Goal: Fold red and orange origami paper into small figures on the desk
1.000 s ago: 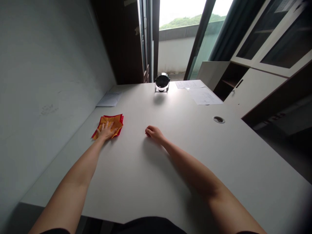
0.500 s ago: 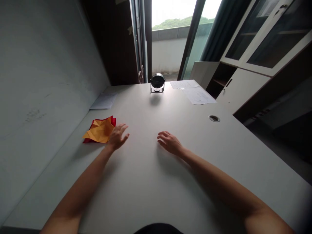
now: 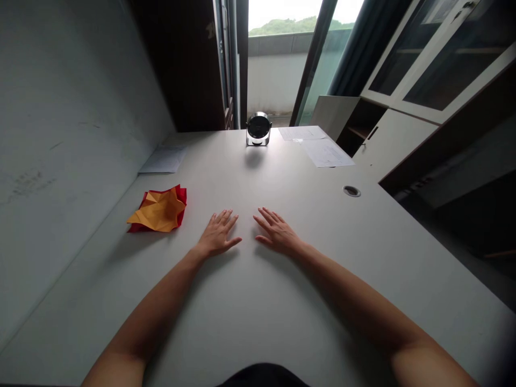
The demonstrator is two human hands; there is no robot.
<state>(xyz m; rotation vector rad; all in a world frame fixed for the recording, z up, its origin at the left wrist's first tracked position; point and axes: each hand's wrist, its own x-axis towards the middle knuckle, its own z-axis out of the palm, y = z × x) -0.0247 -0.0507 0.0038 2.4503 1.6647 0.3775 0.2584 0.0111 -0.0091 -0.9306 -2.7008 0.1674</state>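
Observation:
My left hand point(image 3: 219, 234) rests palm down on the white table point(image 3: 250, 301), fingers spread and holding nothing. Close by to its right, my right hand point(image 3: 278, 231) lies in the same way, open, with a narrow gap of bare tabletop between the two thumbs. To the left of my left hand, apart from it, is a creased orange sheet of paper point(image 3: 159, 212) on top of a red sheet point(image 3: 182, 194). Only the red one's edges show.
A round black device in a silver stand point(image 3: 258, 129) sits at the table's far edge. Printed sheets point(image 3: 327, 153) lie at the back right, another paper point(image 3: 164, 159) at the back left by the wall. A cable hole point(image 3: 351, 191) is on the right; cabinets point(image 3: 397, 140) stand beyond.
My left hand has moved right, away from the orange and red papers, and now lies flat. My right hand's fingers have spread out. The view has shifted slightly.

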